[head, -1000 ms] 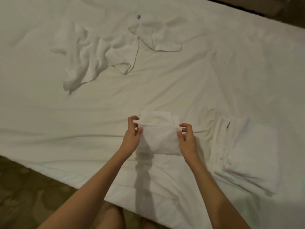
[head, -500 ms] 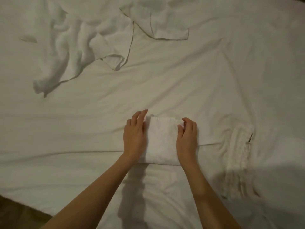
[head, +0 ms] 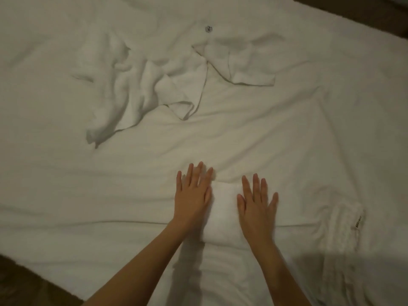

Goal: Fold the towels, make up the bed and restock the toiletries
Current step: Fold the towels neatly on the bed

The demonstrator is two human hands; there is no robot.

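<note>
Both forearms reached in from six o'clock over the bed (head: 66, 195). The left hand (head: 193, 195) lay flat, fingers straight and spread, pressing the left edge of the folded towel (head: 223, 215); its grip was released. The right hand (head: 257, 204) lay the same way on the towel's right side, fingers straight, grip released. The towel sat on the sheet between the hands, near the bed's six o'clock edge. At three o'clock of it, apart, lay a folded stack (head: 344, 228) with a small tag. Farther off, toward eleven o'clock, a crumpled towel (head: 136, 91) sprawled; at twelve to one o'clock a second loose towel (head: 247, 62) lay beside it.
</note>
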